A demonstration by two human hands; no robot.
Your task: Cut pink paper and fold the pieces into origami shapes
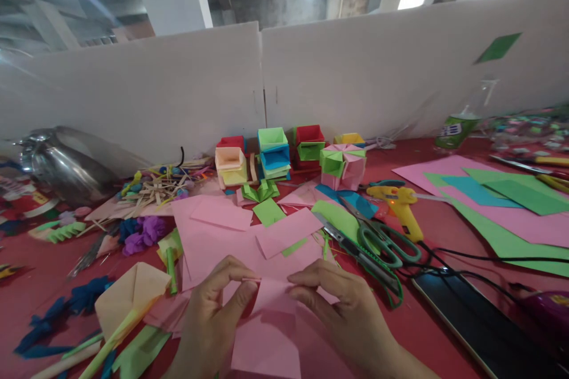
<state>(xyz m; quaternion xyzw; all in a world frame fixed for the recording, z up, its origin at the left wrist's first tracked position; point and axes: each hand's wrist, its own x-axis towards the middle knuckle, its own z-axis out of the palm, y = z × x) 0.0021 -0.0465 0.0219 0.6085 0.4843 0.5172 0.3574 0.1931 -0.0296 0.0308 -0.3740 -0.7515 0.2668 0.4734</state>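
A sheet of pink paper (267, 343) with a fold across it is held low in the middle of the head view. Thumb and index finger of my left hand (217, 308) pinch its upper left edge. On the other side, my right hand (335, 305) pinches the upper right edge the same way. Larger pink sheets (208, 249) lie flat beneath and beyond my hands. Just past my fingertips rests a loose pink strip (288, 232). A utility knife (360, 254) and green-handled scissors (384, 243) lie to the right of my right hand.
Folded paper boxes (274, 157) stand along the white partition (377, 65). A yellow glue gun (402, 207) with a black cable and a phone (471, 320) lie right. Coloured sheets (448, 166), a bottle (460, 124) and a metal jug (71, 166) stand or lie farther out.
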